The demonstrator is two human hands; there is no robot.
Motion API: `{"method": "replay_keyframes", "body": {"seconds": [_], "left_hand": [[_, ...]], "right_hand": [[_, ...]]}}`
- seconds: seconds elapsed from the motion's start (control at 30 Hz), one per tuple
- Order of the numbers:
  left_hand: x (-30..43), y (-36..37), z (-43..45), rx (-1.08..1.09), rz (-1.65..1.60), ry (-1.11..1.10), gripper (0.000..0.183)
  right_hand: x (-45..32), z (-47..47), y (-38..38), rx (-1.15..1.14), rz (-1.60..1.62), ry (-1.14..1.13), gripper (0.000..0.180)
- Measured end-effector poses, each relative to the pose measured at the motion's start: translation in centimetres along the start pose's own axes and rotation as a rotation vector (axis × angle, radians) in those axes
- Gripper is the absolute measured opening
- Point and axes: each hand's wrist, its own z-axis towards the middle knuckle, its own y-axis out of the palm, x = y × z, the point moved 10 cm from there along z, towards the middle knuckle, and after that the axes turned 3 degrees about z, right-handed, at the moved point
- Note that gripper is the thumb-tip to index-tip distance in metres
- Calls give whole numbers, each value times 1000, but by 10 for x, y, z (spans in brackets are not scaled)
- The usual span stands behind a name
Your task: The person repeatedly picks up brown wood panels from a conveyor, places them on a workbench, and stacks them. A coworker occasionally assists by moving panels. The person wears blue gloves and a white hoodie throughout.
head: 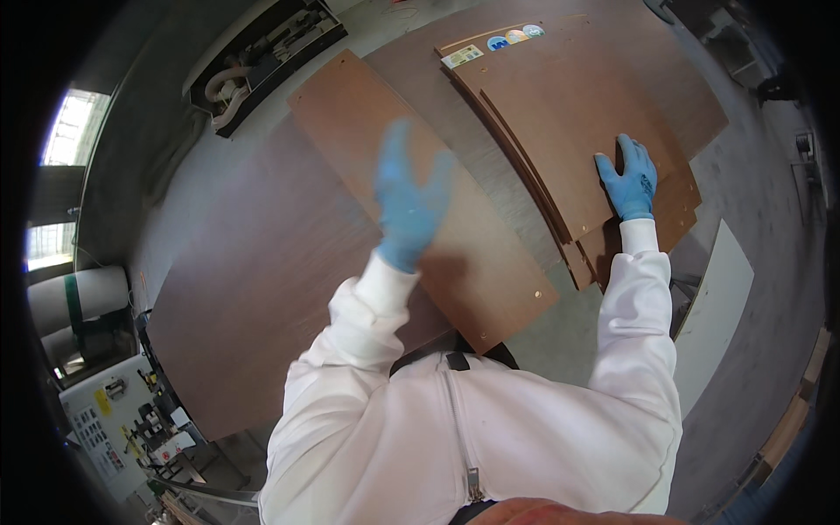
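My left hand (pixel 412 197), in a blue work glove and blurred, hovers over a long brown wooden panel (pixel 485 243) with its thumb and fingers apart. Small holes show near the corners of that panel, which lies across the large brown tabletop (pixel 262 282) and juts past its near edge. On the right, my right hand (pixel 631 177), gloved the same way, rests with spread fingers on a stack of similar brown panels (pixel 558 125). It lies near the stack's near right part. Several stickers (pixel 516 37) mark the far edge of the top panel.
A dark-framed machine with a pale hose (pixel 230 85) stands beyond the table at upper left. A pale board (pixel 715 315) leans low at the right. Equipment on a white surface (pixel 157 426) occupies the lower left, below large white rolls (pixel 98 298).
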Motion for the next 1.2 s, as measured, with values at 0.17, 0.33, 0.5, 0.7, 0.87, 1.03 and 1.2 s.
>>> {"method": "replay_keyframes", "body": {"seconds": [0.17, 0.33, 0.5, 0.7, 0.87, 1.03, 1.2], "left_hand": [[23, 182, -54, -600, -458, -573, 74], [-3, 163, -74, -202, -786, -702, 60], [-38, 96, -108, -11, -1016, -681, 60], [-88, 6, -155, 5, -579, -805, 83], [-93, -30, -162, -368, -628, -812, 44], [-119, -168, -206, -133, -857, -755, 34], [-218, -433, -330, 646, -942, -443, 32]], "right_hand": [[-19, -6, 2, -18, 22, 13, 60], [-61, -22, 6, 1, 255, 44, 56], [-136, -42, 11, -33, 413, -129, 56], [-239, -79, 35, -256, 538, -156, 43], [-317, -119, 54, -213, 334, -517, 41], [-325, -153, 89, -170, -7, -651, 51], [-344, -177, 72, -102, -109, -531, 51]]}}
